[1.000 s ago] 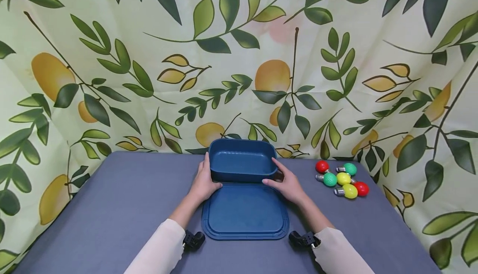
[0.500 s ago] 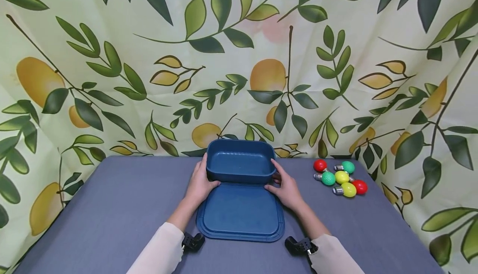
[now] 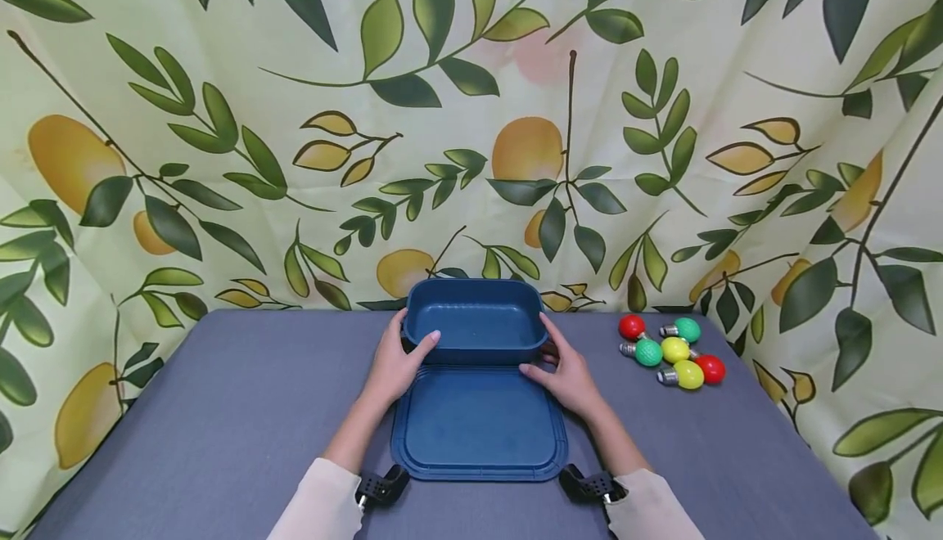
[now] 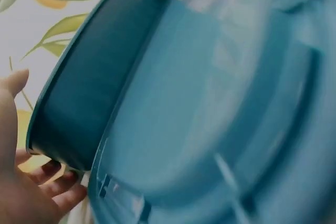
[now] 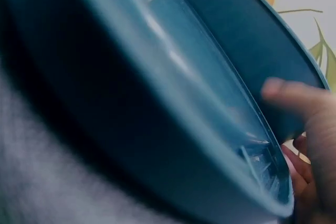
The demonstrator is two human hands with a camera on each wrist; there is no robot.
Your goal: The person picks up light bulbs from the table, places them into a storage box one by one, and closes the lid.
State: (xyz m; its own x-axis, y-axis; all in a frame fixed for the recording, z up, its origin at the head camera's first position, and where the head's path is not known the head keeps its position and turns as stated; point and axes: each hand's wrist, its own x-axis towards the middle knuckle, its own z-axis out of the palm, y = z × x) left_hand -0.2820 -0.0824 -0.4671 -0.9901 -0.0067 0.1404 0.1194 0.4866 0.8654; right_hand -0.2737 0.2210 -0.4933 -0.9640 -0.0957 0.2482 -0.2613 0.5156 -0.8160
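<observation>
As I watch through the head view, a leaf-and-fruit-printed cloth fills the far side, behind the table. Near the middle of the table I have a blue lid lying flat, and at its 12 o'clock sits the blue box, its open mouth showing me the inside; I can't tell whether the two are joined. My hands both grasp that box: the left hand at its 8 o'clock, fingers around the side, thumb over the front edge; the right hand at 4 o'clock, thumb in front, fingers beyond the side. Between the lid's 2 and 3 o'clock I see six small bulbs clustered: two red, two green, two yellow.
</observation>
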